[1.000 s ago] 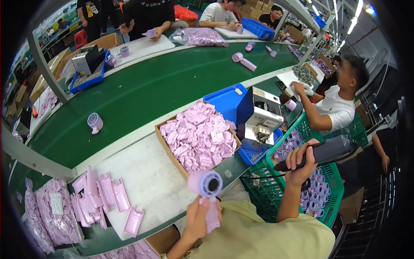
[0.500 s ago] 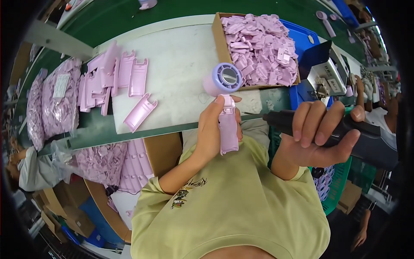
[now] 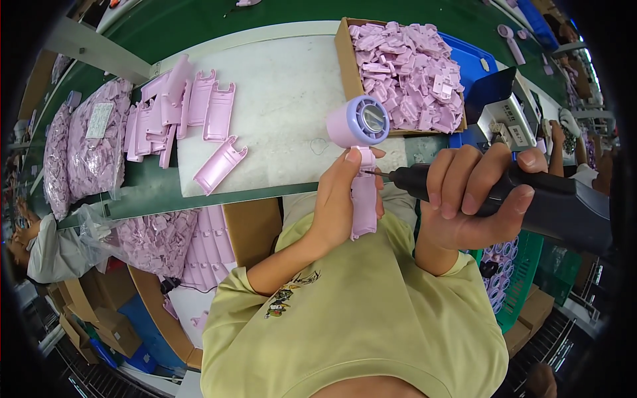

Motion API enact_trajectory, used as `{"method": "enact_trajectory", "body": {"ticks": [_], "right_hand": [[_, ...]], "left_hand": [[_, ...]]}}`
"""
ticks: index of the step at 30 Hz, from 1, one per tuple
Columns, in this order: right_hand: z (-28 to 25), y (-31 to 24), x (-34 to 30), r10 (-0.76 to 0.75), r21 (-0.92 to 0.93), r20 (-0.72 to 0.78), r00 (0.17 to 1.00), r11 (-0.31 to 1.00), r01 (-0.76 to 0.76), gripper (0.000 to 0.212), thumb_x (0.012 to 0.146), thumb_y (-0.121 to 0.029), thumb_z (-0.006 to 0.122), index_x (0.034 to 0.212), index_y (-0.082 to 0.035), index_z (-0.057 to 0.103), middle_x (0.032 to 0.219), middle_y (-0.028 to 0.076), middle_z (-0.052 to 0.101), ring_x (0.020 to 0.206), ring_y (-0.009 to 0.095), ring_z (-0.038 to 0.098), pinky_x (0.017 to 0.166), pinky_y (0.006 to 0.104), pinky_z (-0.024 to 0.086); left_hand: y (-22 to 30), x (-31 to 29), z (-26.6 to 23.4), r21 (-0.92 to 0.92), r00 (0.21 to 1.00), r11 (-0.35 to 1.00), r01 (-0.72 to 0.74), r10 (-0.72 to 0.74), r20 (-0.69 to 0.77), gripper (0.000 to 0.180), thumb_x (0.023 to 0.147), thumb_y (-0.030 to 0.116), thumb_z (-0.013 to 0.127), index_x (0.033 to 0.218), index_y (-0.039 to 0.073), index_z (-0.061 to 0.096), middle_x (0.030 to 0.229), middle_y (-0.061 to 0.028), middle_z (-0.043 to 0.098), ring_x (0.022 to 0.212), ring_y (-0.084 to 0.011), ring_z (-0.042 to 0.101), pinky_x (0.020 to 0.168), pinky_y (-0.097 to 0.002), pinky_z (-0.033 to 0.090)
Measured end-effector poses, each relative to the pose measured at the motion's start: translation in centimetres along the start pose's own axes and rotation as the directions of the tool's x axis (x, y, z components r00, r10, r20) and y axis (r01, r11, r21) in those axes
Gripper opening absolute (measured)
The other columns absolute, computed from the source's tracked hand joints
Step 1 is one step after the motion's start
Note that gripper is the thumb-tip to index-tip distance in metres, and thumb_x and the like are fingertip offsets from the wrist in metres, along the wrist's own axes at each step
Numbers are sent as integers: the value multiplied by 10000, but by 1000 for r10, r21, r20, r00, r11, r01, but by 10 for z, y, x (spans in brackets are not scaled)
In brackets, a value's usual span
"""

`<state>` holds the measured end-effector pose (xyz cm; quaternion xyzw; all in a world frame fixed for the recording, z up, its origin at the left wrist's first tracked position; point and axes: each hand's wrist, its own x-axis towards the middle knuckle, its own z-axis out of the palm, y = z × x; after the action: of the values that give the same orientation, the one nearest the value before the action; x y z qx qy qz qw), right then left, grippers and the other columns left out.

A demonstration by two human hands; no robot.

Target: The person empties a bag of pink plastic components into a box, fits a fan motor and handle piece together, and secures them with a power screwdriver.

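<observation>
My left hand is closed around the pink handle of a small handheld fan, whose round lilac head points up and away from me. My right hand grips a black electric screwdriver held level. Its thin bit reaches left to the upper part of the fan's handle, by my left thumb; whether a screw sits at the tip is too small to tell. Left of the fan, a loose pink handle shell lies on the white mat, with several more shells piled beyond it.
A cardboard box full of small pink parts stands at the back, beside a blue tray and a small open box. Bagged pink parts sit at the left. A green basket of lilac rings is low on the right.
The screwdriver has moved left, its bit now at the fan's handle instead of apart from it. My left hand and the fan have shifted slightly right.
</observation>
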<state>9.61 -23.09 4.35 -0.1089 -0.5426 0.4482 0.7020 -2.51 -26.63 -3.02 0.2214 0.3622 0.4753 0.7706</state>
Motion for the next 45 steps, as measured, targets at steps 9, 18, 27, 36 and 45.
{"method": "enact_trajectory", "body": {"ticks": [9,18,27,36,45], "right_hand": [[2,-6,-2,-20,-21,-35,999,1000,20,299,983,-330,398,1170,-99,438,598,4,407,416,104,375,403,260,347],[-4,-10,-4,4,80,-101,995,997,4,323,984,-348,429,1208,-128,356,618,36,437,424,131,380,400,283,370],[-6,-10,-2,26,41,-101,995,999,-22,325,984,-346,430,1209,-122,362,608,33,430,421,128,383,397,280,370],[-8,-10,-1,28,21,-91,995,999,-26,307,985,-337,434,1187,-116,366,598,32,424,416,124,383,395,277,371],[-7,-2,2,29,-2,-70,997,1000,-29,177,986,-293,399,993,-118,425,585,-23,391,404,73,334,385,226,322]], "left_hand": [[2,1,5,41,1000,999,-29,29,0,476,988,438,328,1150,34,522,773,-71,529,518,-137,549,480,-257,442],[3,0,7,46,999,998,-42,42,-5,469,989,432,334,1148,33,521,779,-72,524,519,-138,548,483,-255,439],[3,1,7,84,999,996,-43,42,13,457,994,417,326,1148,35,523,777,-69,531,526,-130,551,486,-248,425],[3,1,12,91,998,994,-59,56,33,433,1001,384,318,1138,28,523,759,-63,537,522,-122,545,479,-243,417],[2,1,17,153,997,985,-82,84,-4,439,1001,388,314,1107,17,523,726,-63,530,502,-123,531,456,-252,412]]}}
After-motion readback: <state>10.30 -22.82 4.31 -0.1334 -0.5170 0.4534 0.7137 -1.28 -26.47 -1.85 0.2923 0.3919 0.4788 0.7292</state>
